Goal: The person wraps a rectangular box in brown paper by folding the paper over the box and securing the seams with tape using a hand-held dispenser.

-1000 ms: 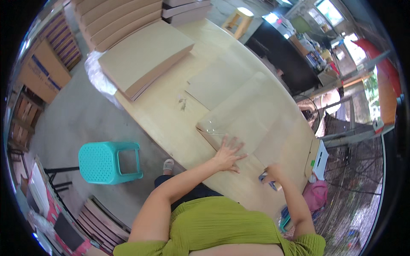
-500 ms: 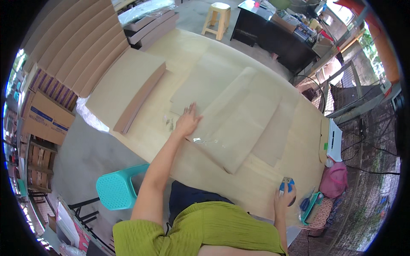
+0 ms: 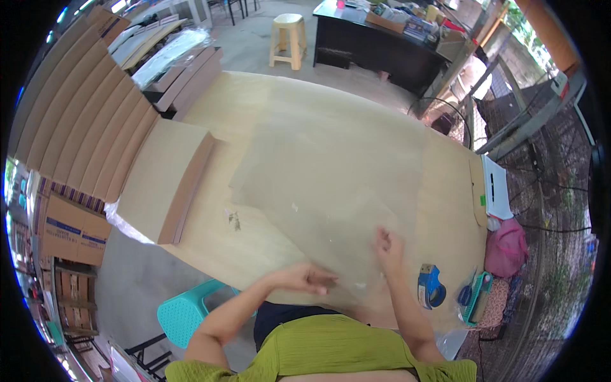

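A large clear plastic sheet [image 3: 344,172] lies spread over the table in front of me, its near part blurred by motion. At the near edge of this sheet, my left hand [image 3: 304,278] is closed with its fingers pinched on the plastic. Farther right and a little farther from me, my right hand [image 3: 389,248] is curled closed on the sheet too; its fingertips are partly smeared. A blue tape dispenser [image 3: 431,286] rests on the table to the right of my right hand, touched by neither hand.
Left on the table sit a stack of brown board [image 3: 162,172] and upright cardboard pieces [image 3: 76,108]. Along the right edge are a teal basket [image 3: 476,299], a pink bag [image 3: 506,248] and a white binder-like object [image 3: 496,188]. A teal stool [image 3: 184,313] stands at the near left.
The tape dispenser has left my right hand and lies on the table. The folded plastic is now spread out. Both hands have come together near its close edge; my view has shifted.
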`<move>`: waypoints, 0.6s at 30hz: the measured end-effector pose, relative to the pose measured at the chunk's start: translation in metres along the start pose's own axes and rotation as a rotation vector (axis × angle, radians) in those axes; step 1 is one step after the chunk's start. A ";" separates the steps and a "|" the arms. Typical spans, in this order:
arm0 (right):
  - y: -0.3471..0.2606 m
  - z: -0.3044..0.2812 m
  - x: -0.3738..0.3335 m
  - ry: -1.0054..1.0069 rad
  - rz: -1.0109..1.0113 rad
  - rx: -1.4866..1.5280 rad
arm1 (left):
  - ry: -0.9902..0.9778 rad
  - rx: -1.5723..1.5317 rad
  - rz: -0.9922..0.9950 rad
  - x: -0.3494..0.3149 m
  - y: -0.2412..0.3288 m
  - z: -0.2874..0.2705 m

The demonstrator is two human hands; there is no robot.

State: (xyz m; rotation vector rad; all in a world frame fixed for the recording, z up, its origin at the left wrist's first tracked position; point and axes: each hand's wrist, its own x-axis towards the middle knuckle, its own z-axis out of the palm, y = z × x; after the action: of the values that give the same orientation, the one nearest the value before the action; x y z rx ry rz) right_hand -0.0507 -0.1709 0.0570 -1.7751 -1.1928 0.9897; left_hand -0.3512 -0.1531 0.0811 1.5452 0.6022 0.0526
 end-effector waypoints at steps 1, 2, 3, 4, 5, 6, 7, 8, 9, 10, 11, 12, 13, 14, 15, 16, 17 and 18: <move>-0.002 0.001 -0.030 -0.080 0.198 0.222 | -0.092 -0.007 -0.039 0.015 0.013 -0.026; -0.002 0.005 -0.062 -0.150 0.394 0.445 | 0.215 0.005 -0.019 0.043 0.019 -0.042; 0.021 0.006 -0.092 -0.255 0.597 0.920 | 0.392 0.286 -0.042 0.077 0.052 -0.065; 0.035 0.012 -0.112 -0.386 0.768 1.402 | 0.642 0.449 0.070 0.114 0.059 -0.077; 0.034 0.023 -0.123 -0.368 0.846 1.371 | 0.863 0.729 0.220 0.148 0.060 -0.093; 0.029 0.036 -0.133 -0.344 0.923 1.341 | 1.075 1.009 0.379 0.176 0.053 -0.109; 0.024 0.046 -0.136 -0.340 1.002 1.307 | 0.855 1.044 0.213 0.189 0.029 -0.129; 0.021 0.053 -0.129 -0.289 0.960 1.364 | 0.642 1.067 0.042 0.196 0.005 -0.151; 0.024 0.054 -0.117 -0.213 0.918 1.424 | 0.413 1.065 -0.114 0.204 -0.009 -0.160; 0.032 0.048 -0.111 -0.105 0.874 1.482 | 0.424 1.014 -0.049 0.210 -0.019 -0.155; 0.042 0.038 -0.109 -0.047 0.851 1.367 | 0.440 0.958 0.018 0.206 -0.030 -0.148; 0.049 0.034 -0.106 -0.003 0.826 1.257 | 0.461 0.911 0.075 0.196 -0.039 -0.146; 0.059 0.034 -0.105 0.046 0.807 1.158 | 0.502 0.840 0.004 0.182 -0.041 -0.144; 0.068 0.027 -0.094 0.038 0.673 1.115 | 0.540 0.758 -0.073 0.164 -0.040 -0.136; 0.073 0.017 -0.082 0.037 0.551 1.062 | 0.602 0.678 -0.133 0.143 -0.036 -0.125; 0.060 0.011 -0.068 0.095 0.485 0.941 | 0.677 0.603 -0.201 0.116 -0.030 -0.118; 0.038 0.008 -0.045 0.135 0.407 0.821 | 0.769 0.532 -0.271 0.093 -0.024 -0.113; 0.026 0.005 -0.019 0.081 0.346 0.751 | 0.855 0.537 -0.317 0.081 -0.022 -0.102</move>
State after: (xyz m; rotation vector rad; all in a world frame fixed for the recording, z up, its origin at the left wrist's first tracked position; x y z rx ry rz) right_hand -0.0510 -0.1949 0.0356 -1.3953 -0.3638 1.3275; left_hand -0.3297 -0.0292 0.0429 1.8988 1.6352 0.3440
